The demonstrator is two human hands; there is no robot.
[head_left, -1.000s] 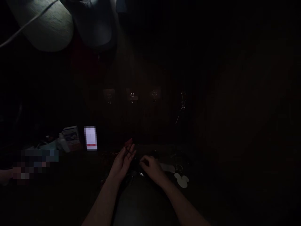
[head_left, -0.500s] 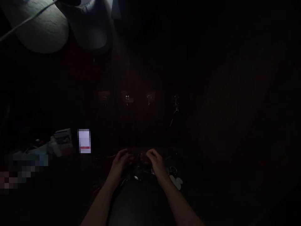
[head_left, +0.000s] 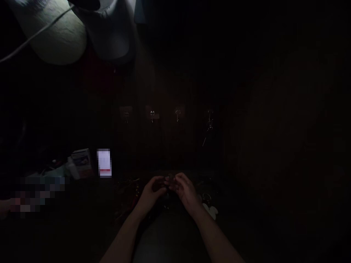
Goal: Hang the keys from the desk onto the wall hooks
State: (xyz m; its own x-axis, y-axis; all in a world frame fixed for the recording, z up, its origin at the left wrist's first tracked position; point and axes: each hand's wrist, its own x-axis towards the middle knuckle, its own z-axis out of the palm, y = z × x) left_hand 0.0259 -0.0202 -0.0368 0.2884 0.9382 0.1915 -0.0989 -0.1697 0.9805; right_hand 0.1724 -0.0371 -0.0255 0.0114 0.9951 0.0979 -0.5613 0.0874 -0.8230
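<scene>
In the dim light my left hand [head_left: 154, 190] and my right hand [head_left: 187, 189] meet over a dark work surface. Both have bent fingers closing toward each other around a small, faintly glinting thing [head_left: 170, 178], too dark to name. Just right of my right wrist lie a pale lobed flat piece [head_left: 211, 211] and a thin shiny ring [head_left: 207, 197]. Beside my left hand spreads a dark reddish tangle [head_left: 124, 197] with a few yellow specks. Small bright glints show on the surface below my fingers.
Several metal hooks [head_left: 153, 115] line the dark upright panel behind; something thin hangs from the rightmost. Caps [head_left: 109, 40] and a cord [head_left: 41, 33] hang upper left. A small box [head_left: 82, 163] and a lit screen [head_left: 104, 163] stand left. Skin [head_left: 4, 208] shows at the left edge.
My hands have come together, closing the gap between them; the small glinting thing now shows at the fingertips. The whole view has shifted slightly, and skin has appeared at the left edge.
</scene>
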